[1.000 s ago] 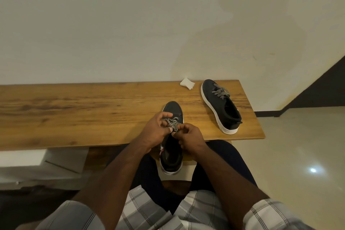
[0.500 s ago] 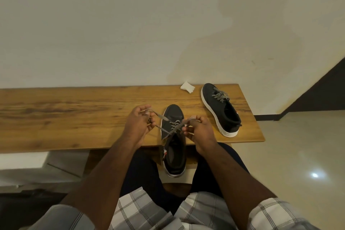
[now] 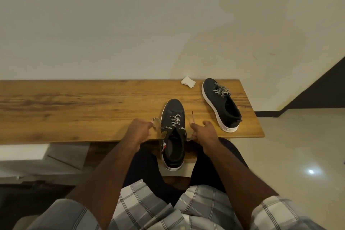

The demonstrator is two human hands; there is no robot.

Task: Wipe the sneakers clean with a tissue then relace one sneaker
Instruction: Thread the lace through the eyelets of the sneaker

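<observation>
- Left hand [image 3: 139, 130], right hand [image 3: 202, 132]: fingers curled, each pinching one end of the lace [image 3: 174, 120], drawn outward.
- Lace: probably light, limp, slippery; best held near the tips.
- Sneaker [image 3: 173, 136]: likely light, prone to sliding on the bench [image 3: 74, 110].

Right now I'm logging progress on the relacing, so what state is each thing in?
Near sneaker: upright, heel overhanging the bench edge, partly laced.
Lace: ends pulled out to both sides.
Left hand: grips one lace end.
Right hand: grips the other end.
Far sneaker: upright, laced, untouched.
Tissue: crumpled, lying apart on the bench.
</observation>
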